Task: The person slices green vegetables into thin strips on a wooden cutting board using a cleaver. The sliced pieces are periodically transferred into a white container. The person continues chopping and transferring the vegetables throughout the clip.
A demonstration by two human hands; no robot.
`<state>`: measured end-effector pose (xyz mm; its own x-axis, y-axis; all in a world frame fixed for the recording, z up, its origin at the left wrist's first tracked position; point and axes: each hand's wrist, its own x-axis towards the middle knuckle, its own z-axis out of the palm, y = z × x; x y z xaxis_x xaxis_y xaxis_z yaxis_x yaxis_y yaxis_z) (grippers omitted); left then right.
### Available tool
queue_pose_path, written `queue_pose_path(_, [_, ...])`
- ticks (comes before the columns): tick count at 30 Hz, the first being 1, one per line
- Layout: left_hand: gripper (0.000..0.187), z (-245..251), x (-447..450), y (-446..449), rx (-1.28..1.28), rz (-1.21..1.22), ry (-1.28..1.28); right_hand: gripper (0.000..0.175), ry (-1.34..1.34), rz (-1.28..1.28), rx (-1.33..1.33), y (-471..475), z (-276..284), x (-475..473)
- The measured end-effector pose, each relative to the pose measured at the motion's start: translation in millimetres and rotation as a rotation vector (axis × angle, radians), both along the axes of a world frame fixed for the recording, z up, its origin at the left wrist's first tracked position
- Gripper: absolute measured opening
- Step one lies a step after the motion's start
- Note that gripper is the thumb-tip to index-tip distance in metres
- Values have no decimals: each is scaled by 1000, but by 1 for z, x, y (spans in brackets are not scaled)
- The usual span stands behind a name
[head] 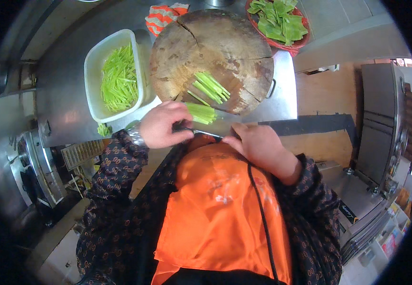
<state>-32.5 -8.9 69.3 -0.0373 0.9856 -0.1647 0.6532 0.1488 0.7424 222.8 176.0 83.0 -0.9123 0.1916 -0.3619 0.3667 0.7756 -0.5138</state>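
My left hand, with a metal bracelet or watch at the wrist, and my right hand grip the two ends of a broad knife, apparently a cleaver. It lies nearly flat in front of my orange apron. Which hand has the handle is hard to tell. A bundle of cut green vegetable strips rests on or just behind the blade, by my left fingers. Beyond it, more green sticks lie on the round wooden chopping block, which is cracked and worn.
Left of the block stands a white plastic tub holding thin green strips. A red basket of flat green peelings sits at the back right. A striped orange cloth touches the block. Under these is a metal counter.
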Motion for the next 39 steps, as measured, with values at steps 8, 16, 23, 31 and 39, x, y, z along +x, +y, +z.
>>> queue_pose_path(8, [31, -3, 12, 16, -70, -49, 160, 44, 43, 3, 45, -1, -3, 2])
queue_pose_path(16, [14, 16, 7, 18, 65, 10, 104, 41, 45, -47, -99, 4, -14, 6])
queue_pose_path(23, [14, -8, -3, 16, 375, 678, 97, 49, -75, -297, -444, 25, -12, 0])
queue_pose_path(31, [24, -97, 50, 19, 403, 409, 331, 49, -76, -451, -450, 18, -9, 0])
queue_pose_path(39, [20, -101, 40, 16, 398, 335, 321, 45, -93, -396, -337, 12, 5, 1])
